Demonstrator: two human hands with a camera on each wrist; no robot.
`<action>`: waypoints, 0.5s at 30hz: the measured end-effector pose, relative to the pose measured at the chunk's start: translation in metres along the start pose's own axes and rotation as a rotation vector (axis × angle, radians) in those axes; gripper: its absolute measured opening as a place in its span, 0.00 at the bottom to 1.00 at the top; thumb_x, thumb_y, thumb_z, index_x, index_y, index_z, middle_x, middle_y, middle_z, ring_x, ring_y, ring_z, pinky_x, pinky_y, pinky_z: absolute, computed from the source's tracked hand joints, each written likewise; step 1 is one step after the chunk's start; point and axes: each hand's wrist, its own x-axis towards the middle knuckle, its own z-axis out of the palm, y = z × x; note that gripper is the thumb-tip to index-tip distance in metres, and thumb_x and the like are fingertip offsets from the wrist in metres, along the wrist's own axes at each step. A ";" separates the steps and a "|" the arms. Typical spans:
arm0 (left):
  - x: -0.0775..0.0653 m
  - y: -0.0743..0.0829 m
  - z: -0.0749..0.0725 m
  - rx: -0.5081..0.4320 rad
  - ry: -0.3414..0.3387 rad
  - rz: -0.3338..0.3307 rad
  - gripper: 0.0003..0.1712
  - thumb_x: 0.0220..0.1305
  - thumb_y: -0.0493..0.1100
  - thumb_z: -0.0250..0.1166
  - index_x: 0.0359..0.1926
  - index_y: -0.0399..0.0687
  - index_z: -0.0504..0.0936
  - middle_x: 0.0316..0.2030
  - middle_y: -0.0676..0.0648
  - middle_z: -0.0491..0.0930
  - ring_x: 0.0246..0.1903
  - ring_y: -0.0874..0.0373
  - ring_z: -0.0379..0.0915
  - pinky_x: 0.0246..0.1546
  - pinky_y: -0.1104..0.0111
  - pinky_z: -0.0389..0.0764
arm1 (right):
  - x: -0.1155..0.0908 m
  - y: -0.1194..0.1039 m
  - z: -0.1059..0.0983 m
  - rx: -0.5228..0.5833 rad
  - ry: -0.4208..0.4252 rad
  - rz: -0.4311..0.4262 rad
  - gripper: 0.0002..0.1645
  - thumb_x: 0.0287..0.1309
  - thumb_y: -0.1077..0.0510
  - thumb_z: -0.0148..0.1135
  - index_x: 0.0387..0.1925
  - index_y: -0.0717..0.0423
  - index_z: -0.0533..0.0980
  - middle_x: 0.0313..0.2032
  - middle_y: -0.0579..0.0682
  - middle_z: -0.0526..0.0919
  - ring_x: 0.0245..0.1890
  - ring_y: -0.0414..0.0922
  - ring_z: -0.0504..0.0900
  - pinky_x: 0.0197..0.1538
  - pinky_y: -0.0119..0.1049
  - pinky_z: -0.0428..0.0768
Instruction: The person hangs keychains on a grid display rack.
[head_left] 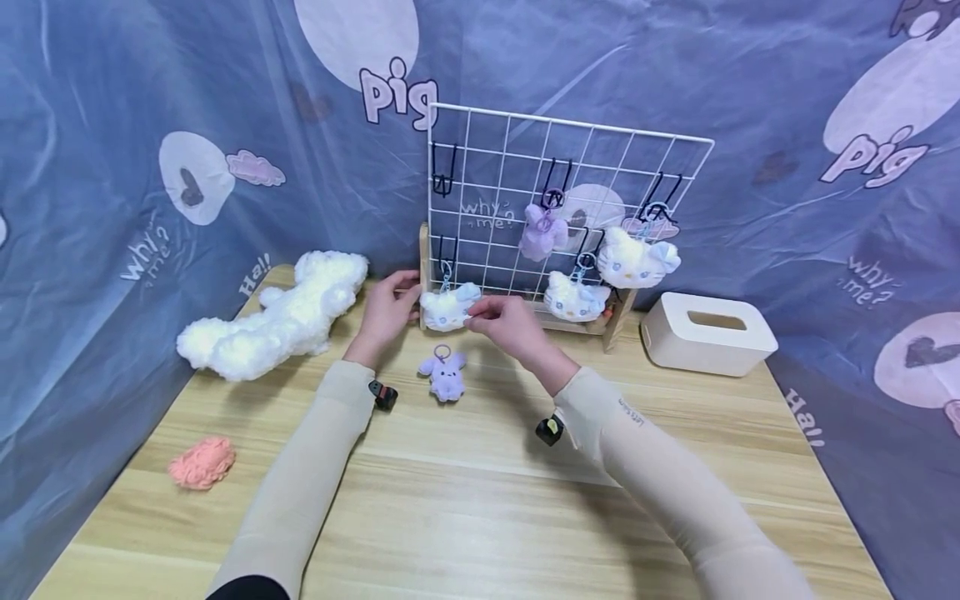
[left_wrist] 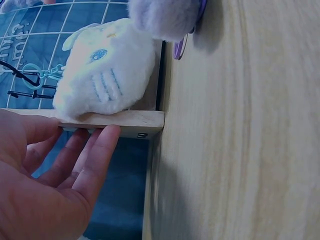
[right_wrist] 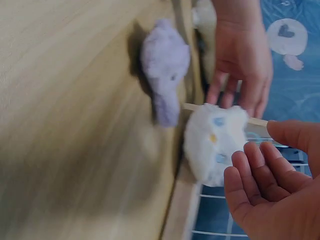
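A white plush cat-head keychain [head_left: 448, 308] hangs by a blue ring from a black hook at the lower left of the white wire grid rack [head_left: 510, 208]. My left hand [head_left: 390, 308] is at the rack's left wooden post [left_wrist: 135, 119], its extended fingertips against the post's outer side. On the plush's other side is my right hand [head_left: 510, 325]. In the right wrist view its loosely bent fingers [right_wrist: 255, 155] overlap the plush's edge, thumb apart, with nothing gripped between them. A purple plush keychain [head_left: 446, 377] lies on the table just in front.
Two more white cat-head plushes [head_left: 576, 297] and a purple plush [head_left: 543, 233] hang on the rack. At right stands a white tissue box [head_left: 708, 337]. A fluffy white plush [head_left: 281, 317] and a pink yarn-like bundle [head_left: 202, 463] lie at left on the wooden table [head_left: 450, 517].
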 end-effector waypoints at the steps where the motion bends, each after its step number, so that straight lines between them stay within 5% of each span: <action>1: 0.000 0.000 0.000 -0.001 0.000 0.000 0.25 0.86 0.39 0.61 0.77 0.39 0.78 0.66 0.30 0.83 0.53 0.40 0.85 0.57 0.42 0.96 | 0.002 0.003 0.004 0.008 -0.005 -0.001 0.14 0.69 0.61 0.76 0.53 0.63 0.89 0.46 0.57 0.94 0.42 0.41 0.87 0.43 0.25 0.84; 15: 0.002 -0.002 0.001 -0.003 0.005 0.011 0.25 0.85 0.38 0.61 0.76 0.37 0.78 0.65 0.30 0.83 0.51 0.42 0.85 0.57 0.42 0.96 | 0.016 0.018 0.035 -0.043 -0.068 0.062 0.13 0.70 0.60 0.74 0.53 0.60 0.89 0.49 0.57 0.94 0.47 0.46 0.89 0.53 0.33 0.90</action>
